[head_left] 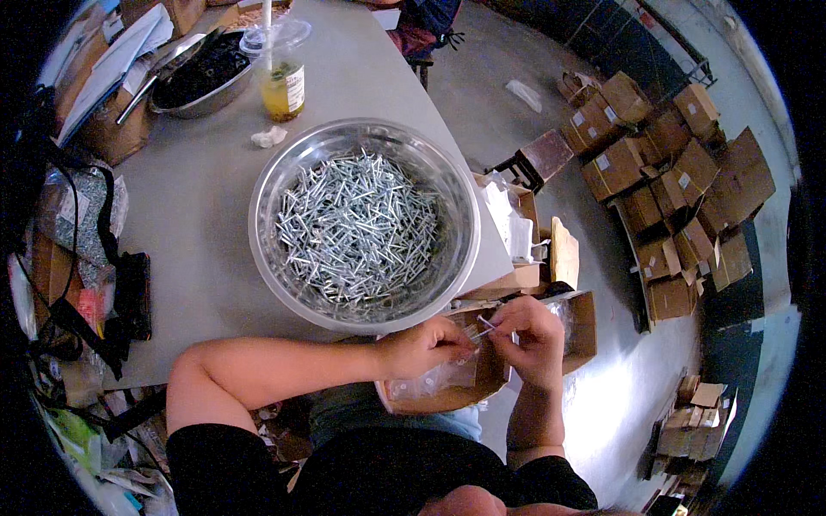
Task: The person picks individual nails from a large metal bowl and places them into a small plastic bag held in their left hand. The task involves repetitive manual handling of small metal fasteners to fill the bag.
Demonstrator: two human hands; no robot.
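Note:
A large metal bowl (262,271) full of silvery screws (357,228) stands on the grey table. Just past its near rim, my left hand (428,348) is closed in a pinch above a cardboard box. Something thin and clear shows at its fingertips, too small to make out. To the right, close to those fingertips, my right hand (532,340) pinches a screw (487,325) between thumb and fingers. Clear plastic bags (439,378) lie inside the open cardboard box (447,402) below both hands.
On the grey table (198,292) stand a drink cup (282,90) with a straw, a crumpled tissue (268,137) and a basin (202,107) of dark pieces. More open boxes (581,331) adjoin the table's right edge. A stool (544,157) and stacked cartons (671,172) occupy the floor beyond.

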